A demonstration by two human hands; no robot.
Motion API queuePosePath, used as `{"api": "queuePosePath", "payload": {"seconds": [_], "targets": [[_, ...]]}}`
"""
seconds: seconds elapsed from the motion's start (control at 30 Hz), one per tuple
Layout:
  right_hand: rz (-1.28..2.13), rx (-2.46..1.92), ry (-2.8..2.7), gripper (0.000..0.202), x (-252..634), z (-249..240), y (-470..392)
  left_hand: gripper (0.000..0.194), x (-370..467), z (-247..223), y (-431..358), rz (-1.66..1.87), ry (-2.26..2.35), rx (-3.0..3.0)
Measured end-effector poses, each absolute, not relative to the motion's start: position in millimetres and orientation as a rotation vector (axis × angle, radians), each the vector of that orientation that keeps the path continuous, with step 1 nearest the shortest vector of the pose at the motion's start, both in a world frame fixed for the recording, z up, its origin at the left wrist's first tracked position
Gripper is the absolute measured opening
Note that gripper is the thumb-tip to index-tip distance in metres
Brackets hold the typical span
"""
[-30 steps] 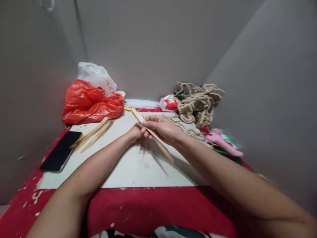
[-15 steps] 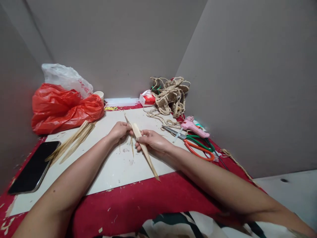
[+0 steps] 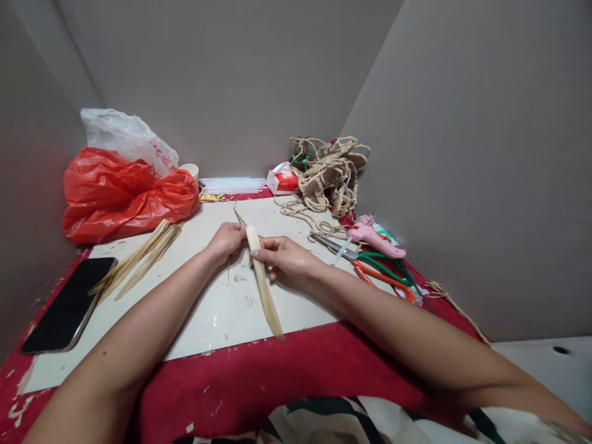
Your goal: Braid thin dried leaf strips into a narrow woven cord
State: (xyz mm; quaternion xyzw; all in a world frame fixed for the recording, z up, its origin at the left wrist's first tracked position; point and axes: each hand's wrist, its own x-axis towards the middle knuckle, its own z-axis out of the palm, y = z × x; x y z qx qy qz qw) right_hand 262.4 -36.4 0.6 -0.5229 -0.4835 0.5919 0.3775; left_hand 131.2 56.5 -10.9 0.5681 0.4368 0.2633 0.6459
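A long pale dried leaf strip [image 3: 264, 288] hangs over the white board [image 3: 210, 327], its lower tip near the board's front edge. My right hand [image 3: 281, 256] pinches the strip near its upper end, thumb on top. Beside that end, my left hand [image 3: 227, 239] is closed on a thin twisted strand [image 3: 238, 216] that points up and away; its fingertips are partly hidden. More dried strips [image 3: 139, 262] lie on the board's left part.
A black phone [image 3: 69, 305] lies at left, a red plastic bag [image 3: 124, 200] behind it. At right are scissors [image 3: 383, 262], a pink glue gun [image 3: 375, 237] and coiled rope [image 3: 328, 176]. A tissue pack [image 3: 283, 180] and paper cup [image 3: 190, 171] stand at the back.
The lower end of the pale strip has swung left and its broad face has turned. My right thumb has shifted slightly up along it. The camera view has shifted a little.
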Motion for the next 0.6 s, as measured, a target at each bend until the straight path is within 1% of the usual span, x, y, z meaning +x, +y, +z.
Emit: {"api": "queuePosePath", "payload": {"seconds": [0.1, 0.17, 0.3, 0.4, 0.5, 0.6], "targets": [[1.848, -1.218, -1.111, 0.009, 266.3, 3.2, -35.3, 0.018, 130.5, -10.1, 57.1, 0.616, 0.989, 1.25], [1.894, -1.259, -1.07, 0.005, 266.4, 1.0, -35.1, 0.018, 129.9, -7.9, 57.3, 0.602, 0.969, 1.212], [1.834, -1.344, -1.125, 0.009, 261.4, -3.9, -37.0, 0.016, 131.8, -4.5, 55.7, 0.602, 0.944, 1.16], [1.721, -1.374, -1.174, 0.012, 258.1, -1.4, -37.3, 0.016, 135.6, -6.7, 53.2, 0.666, 0.991, 1.242], [1.562, -1.369, -1.076, 0.021, 257.8, 2.8, -34.4, 0.016, 138.1, -10.3, 51.5, 0.704, 0.986, 1.306], [1.489, -1.354, -0.977, 0.023, 258.5, 3.5, -31.2, 0.016, 137.9, -11.1, 50.9, 0.673, 0.983, 1.296]]}}
